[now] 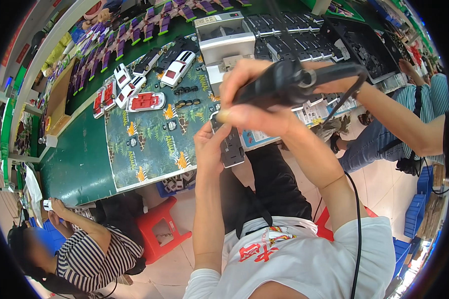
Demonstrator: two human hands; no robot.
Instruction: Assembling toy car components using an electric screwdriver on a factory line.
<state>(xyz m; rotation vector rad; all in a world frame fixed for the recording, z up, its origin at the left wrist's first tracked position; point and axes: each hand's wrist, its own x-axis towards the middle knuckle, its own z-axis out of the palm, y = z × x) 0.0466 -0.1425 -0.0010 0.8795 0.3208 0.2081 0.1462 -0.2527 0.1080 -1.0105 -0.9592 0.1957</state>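
My right hand [259, 119] is wrapped around a black electric screwdriver [274, 85] with a thick cable at its rear end. The screwdriver's tip end is hidden by my fingers. Close below it, my left hand [208, 152] grips a dark grey toy car chassis [231, 147] by its left side, just off the table's front edge. Where the driver meets the chassis cannot be made out. On the patterned mat [154, 134] ahead lie several white toy car bodies, among them one with a red interior [145, 102], and small black wheels [187, 103].
A grey-white machine [226, 42] stands behind my hands. Rows of black chassis [284, 47] and a black tray [366, 50] fill the right side. A co-worker's forearm [399, 117] reaches in from the right. A person in stripes [92, 249] sits at left beside a red stool [159, 226].
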